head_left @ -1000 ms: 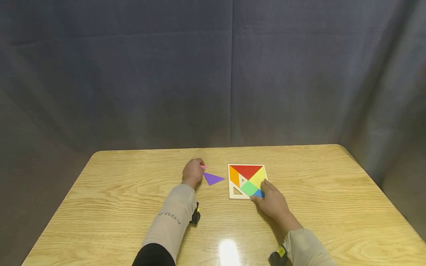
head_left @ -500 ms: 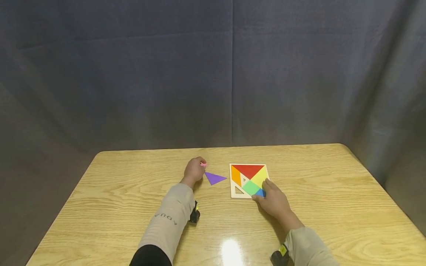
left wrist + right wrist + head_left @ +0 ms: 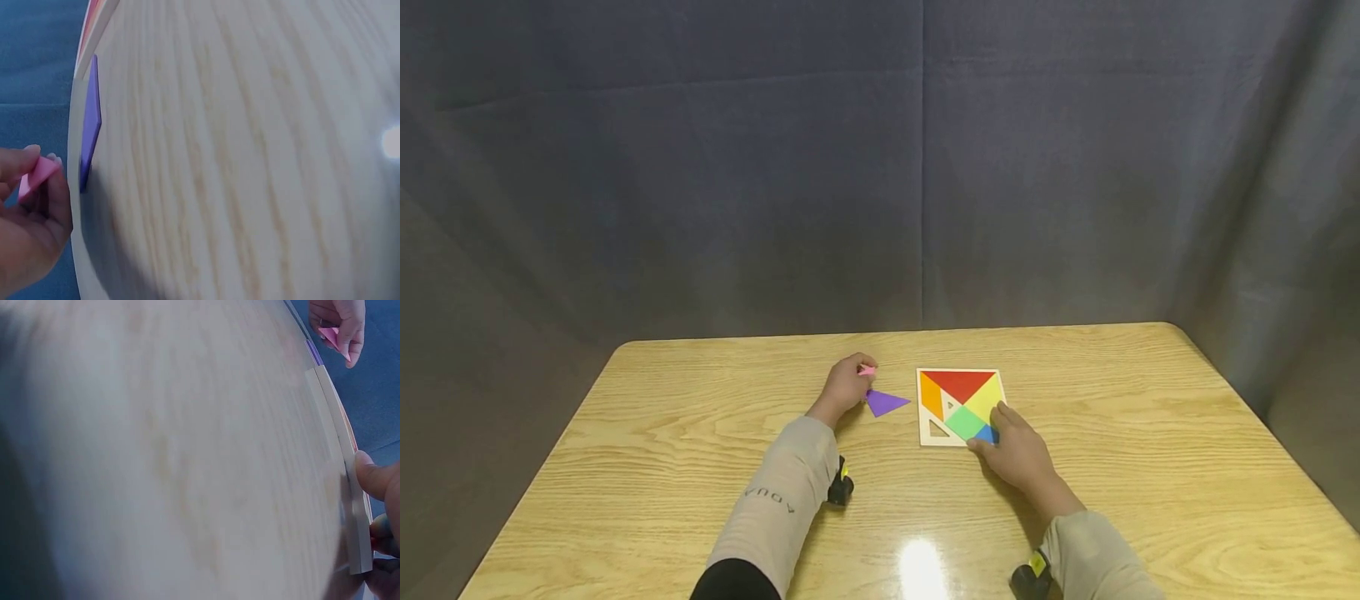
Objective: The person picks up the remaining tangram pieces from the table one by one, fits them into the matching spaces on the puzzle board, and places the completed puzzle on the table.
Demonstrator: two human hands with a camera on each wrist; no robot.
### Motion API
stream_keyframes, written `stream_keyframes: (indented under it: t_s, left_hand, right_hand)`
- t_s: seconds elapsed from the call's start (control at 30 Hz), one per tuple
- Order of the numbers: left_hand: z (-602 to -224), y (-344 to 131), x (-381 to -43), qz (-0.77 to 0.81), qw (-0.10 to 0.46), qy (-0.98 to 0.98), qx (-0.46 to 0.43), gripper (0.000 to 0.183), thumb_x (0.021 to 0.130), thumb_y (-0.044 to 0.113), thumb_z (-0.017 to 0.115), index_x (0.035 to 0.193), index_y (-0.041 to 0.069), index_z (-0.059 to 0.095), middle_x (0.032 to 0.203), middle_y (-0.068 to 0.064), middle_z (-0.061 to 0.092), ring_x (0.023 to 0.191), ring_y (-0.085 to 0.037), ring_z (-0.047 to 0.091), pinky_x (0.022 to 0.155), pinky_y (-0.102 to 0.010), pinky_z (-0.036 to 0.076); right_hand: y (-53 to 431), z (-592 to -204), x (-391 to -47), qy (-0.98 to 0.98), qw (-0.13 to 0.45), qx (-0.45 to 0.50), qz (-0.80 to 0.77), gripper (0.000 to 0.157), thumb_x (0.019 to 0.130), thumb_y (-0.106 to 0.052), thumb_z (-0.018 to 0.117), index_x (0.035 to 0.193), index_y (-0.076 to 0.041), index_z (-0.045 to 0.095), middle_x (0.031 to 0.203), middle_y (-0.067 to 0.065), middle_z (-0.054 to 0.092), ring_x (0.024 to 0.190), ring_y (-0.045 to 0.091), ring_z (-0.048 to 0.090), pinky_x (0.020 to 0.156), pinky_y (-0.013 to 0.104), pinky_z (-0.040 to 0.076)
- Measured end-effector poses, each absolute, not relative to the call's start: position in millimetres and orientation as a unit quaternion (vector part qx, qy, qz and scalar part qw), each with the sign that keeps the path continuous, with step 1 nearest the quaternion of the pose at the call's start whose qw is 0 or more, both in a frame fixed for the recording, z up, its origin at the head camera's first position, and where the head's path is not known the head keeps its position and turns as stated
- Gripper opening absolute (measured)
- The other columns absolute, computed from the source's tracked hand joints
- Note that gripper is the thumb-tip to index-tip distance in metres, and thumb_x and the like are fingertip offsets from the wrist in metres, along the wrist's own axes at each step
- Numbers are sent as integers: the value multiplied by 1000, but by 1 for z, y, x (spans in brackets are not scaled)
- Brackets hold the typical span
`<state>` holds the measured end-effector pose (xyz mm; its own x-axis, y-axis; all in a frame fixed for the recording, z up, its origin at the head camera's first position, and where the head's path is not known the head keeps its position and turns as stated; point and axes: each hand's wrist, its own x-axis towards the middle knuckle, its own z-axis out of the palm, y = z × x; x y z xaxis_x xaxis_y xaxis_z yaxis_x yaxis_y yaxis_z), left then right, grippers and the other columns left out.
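Note:
My left hand [image 3: 845, 385] pinches a small pink triangle tangram piece [image 3: 39, 175] between thumb and fingers, raised above the table. Just below it a larger purple triangle [image 3: 887, 403] lies flat; the hand covers its left corner. To the right is a square wooden tangram tray [image 3: 921, 421]. It bears a red triangle [image 3: 958, 383], a yellow triangle [image 3: 988, 398], an orange parallelogram [image 3: 932, 395], a green square [image 3: 966, 422] and a blue piece [image 3: 987, 434], partly hidden. My right hand [image 3: 1024, 452] grips the tray's lower right corner, thumb on the front edge.
The wood-grain table [image 3: 737, 383] reaches back to a dark grey curtain [image 3: 775, 208]. Two bare recesses with triangular cut-outs show at the tray's left side. A bright light reflection lies on the table's front middle.
My left hand has shifted a little to the right with the pink triangle, now covering the purple triangle's left corner. The right hand keeps its grip on the tray.

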<state>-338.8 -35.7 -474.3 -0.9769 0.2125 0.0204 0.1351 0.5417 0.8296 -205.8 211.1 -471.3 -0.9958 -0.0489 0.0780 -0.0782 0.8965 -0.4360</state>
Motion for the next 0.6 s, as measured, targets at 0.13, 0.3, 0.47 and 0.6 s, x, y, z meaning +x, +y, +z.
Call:
stream_keyframes:
  t_s: [0.13, 0.3, 0.47, 0.6]
  left_hand:
    - [-448, -28, -317, 485, 40, 870, 85, 20, 80, 0, 53, 100, 2, 57, 86, -11, 51, 60, -13, 45, 47, -19, 36]
    - [-446, -26, -313, 500, 48, 861, 78, 19, 80, 2, 55, 99, 2, 57, 83, -9, 50, 69, -15, 45, 52, -18, 38]
    - [-446, -24, -311, 546, 67, 833, 58, 18, 80, -1, 56, 98, 0, 55, 78, -7, 46, 63, -13, 43, 50, -18, 39]
    - [-446, -23, -310, 578, 82, 811, 37, 18, 79, -1, 56, 97, -2, 54, 75, -6, 46, 60, -12, 45, 48, -17, 40]
  right_hand:
    - [209, -471, -206, -972, 33, 33, 229, 64, 78, -31, 61, 121, 12, 39, 129, 27, 32, 118, 39, 29, 93, 48, 27]
    - [206, -470, -205, -972, 34, 33, 230, 63, 78, -31, 61, 120, 12, 40, 128, 27, 32, 118, 38, 29, 93, 48, 27]
    - [205, -471, -205, -972, 37, 33, 229, 62, 78, -31, 61, 119, 11, 42, 128, 27, 33, 118, 38, 30, 92, 48, 28]
    - [205, -471, -205, -972, 38, 33, 230, 62, 78, -31, 61, 119, 11, 42, 128, 27, 33, 118, 38, 30, 92, 48, 28]
